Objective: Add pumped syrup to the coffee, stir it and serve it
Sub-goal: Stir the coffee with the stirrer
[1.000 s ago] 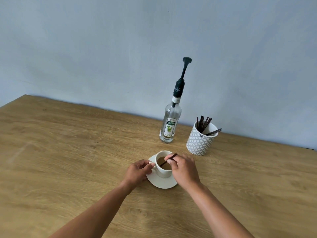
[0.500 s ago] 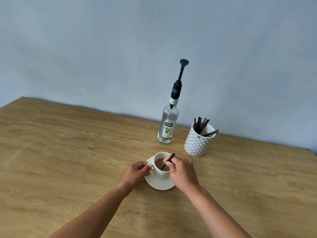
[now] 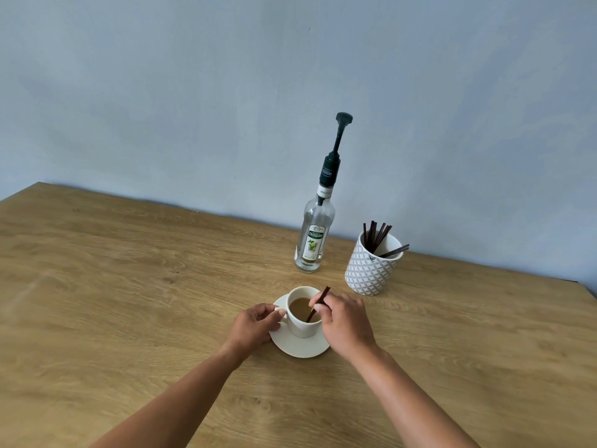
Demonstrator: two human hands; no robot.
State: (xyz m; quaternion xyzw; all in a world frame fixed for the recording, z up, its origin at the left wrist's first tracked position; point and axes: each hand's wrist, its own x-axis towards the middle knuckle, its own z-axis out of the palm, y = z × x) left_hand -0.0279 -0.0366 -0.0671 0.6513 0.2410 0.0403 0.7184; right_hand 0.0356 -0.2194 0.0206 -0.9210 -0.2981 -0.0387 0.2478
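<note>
A white coffee cup (image 3: 302, 328) full of light brown coffee (image 3: 300, 308) stands on a white saucer (image 3: 302, 349) on the wooden table. My left hand (image 3: 255, 326) grips the cup's handle on its left side. My right hand (image 3: 347, 321) pinches a dark stir stick (image 3: 318, 303) that slants down into the coffee. Behind the cup stands a clear syrup bottle (image 3: 315, 240) with a tall black pump (image 3: 337, 147), untouched.
A white patterned holder (image 3: 370, 273) with several dark stir sticks stands right of the bottle, near the wall. The table's back edge (image 3: 161, 205) meets a pale blue wall. Bare wooden tabletop (image 3: 113, 286) spreads to the left and front.
The stick's lower end has swung within the cup while my right hand shifted slightly. My left hand has stayed on the handle. The view has tilted a little.
</note>
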